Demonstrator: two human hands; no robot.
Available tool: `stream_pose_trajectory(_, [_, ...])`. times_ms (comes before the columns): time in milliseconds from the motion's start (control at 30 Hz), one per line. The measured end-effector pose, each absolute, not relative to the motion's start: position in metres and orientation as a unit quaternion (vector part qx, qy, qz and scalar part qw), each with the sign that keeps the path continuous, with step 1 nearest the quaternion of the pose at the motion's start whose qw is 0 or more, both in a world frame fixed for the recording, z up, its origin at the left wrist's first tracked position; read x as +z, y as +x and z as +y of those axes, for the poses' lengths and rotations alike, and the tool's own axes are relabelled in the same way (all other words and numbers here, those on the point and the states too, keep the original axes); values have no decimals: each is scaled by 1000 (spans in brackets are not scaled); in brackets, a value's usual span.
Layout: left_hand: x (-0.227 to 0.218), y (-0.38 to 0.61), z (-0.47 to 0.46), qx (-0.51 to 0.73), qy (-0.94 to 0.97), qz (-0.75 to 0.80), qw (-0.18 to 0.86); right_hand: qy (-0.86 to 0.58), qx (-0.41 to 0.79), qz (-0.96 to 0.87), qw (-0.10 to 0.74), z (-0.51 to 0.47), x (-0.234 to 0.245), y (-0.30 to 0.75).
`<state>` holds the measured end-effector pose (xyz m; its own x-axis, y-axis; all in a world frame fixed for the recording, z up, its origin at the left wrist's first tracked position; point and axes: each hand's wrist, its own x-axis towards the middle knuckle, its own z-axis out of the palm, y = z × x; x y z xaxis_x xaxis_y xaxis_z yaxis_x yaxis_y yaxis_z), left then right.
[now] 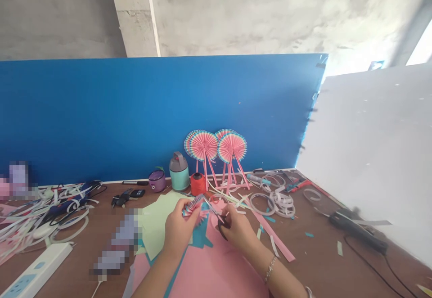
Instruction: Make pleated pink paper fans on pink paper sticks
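Observation:
My left hand [180,223] is closed around a small pleated paper fan [195,205] in pink with blue edges. In my right hand [234,226] is a pair of scissors [219,219] with dark handles, its blades pointing up and left toward the folded paper. Whether the blades touch the paper I cannot tell. Below both hands lie pink paper sheets [216,271], with blue paper [201,236] and pale green paper [155,221] beside them.
Finished round paper fans [204,146] on pink sticks lean against the blue partition [101,118]. Nearby stand a red thread spool [197,184], a teal flask [179,174] and a purple pot [157,181]. White strips [281,203], a glue gun [357,231] and a power strip [38,271] lie around.

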<state>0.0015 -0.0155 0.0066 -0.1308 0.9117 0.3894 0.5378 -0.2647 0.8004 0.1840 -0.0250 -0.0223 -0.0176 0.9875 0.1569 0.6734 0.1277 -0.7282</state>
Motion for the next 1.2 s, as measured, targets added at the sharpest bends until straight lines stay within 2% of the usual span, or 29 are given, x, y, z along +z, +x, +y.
stream_pose_trajectory(167, [16,-5,-11,536,556,505,386,-681,103,-696,203,-26,-21,191])
stream_pose_trajectory(267, [15,-9,-10,543,517,453,482,-675,68,-707,197,-27,-23,195])
stream_pose_trajectory(500, [12,-15,-7,521,475,397,588,-664,303,-649,216,-21,-32,210])
stream_pose_trajectory(567, [11,-15,-5,517,474,397,592,-631,349,-640,264,-19,-28,209])
stream_pose_trajectory(667, [10,-15,-2,519,474,408,582,-524,453,-613,380,-20,-18,204])
stream_pose_trajectory(700, [10,-15,-2,523,474,415,574,-479,486,-616,394,-21,-15,201])
stream_pose_trajectory(800, [9,-14,-2,531,475,436,549,-416,543,-632,365,-29,-10,194])
stream_pose_trajectory(867, [9,-14,-2,526,478,441,549,-427,518,-646,363,-33,-10,191])
stream_pose_trajectory(1033, [9,-16,-2,501,497,434,560,-442,323,-729,412,-34,-12,190])
stream_pose_trajectory(1200, [8,-20,-2,463,533,423,568,-436,249,-770,395,-33,-12,191])
